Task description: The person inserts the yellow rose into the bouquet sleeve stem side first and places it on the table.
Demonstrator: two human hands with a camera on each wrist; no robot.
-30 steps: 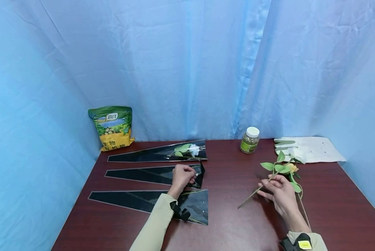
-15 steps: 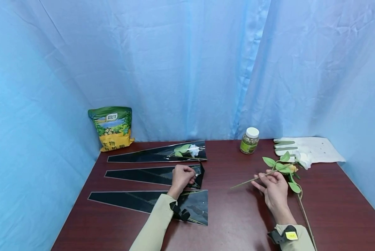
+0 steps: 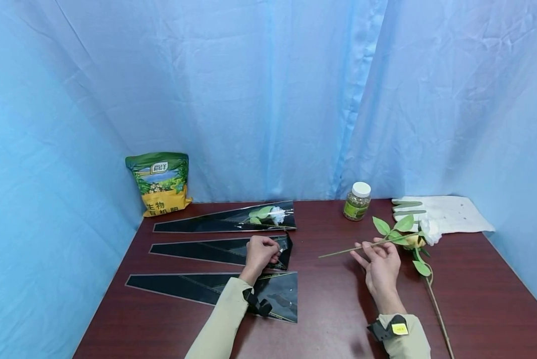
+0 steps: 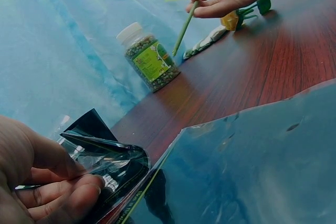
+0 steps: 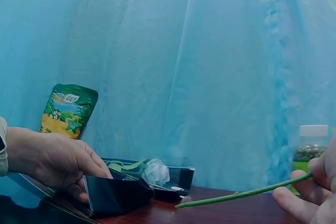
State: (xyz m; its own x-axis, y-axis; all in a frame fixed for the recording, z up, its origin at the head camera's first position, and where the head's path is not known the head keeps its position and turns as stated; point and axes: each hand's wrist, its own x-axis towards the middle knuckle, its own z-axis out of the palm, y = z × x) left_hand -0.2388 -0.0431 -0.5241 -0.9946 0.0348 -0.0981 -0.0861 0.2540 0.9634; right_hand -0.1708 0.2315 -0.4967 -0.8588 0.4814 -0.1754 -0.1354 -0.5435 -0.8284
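My left hand (image 3: 261, 253) pinches the clear film at the wide end of the middle black flower sleeve (image 3: 192, 249), lifting its mouth; the left wrist view shows the film between thumb and fingers. In my right hand (image 3: 382, 269) is the stem of a white artificial rose (image 3: 430, 231), its bare stem end (image 5: 210, 201) pointing left toward that sleeve. Beneath its bloom lies a yellow rose (image 3: 414, 242), its long stem running to the table's front. Behind the middle sleeve lies a sleeve with a white flower (image 3: 277, 215) inside; a flat sleeve (image 3: 178, 286) lies in front.
A green-and-yellow fertilizer bag (image 3: 158, 184) stands at the back left. A white-capped jar of pellets (image 3: 357, 201) stands at the back right, beside white gloves (image 3: 457, 214). Blue curtains (image 3: 268, 99) enclose the table (image 3: 331, 309).
My right hand has moved left, carrying the white rose; its stem has swung from slanting toward nearly level. The left hand keeps its place on the middle sleeve.
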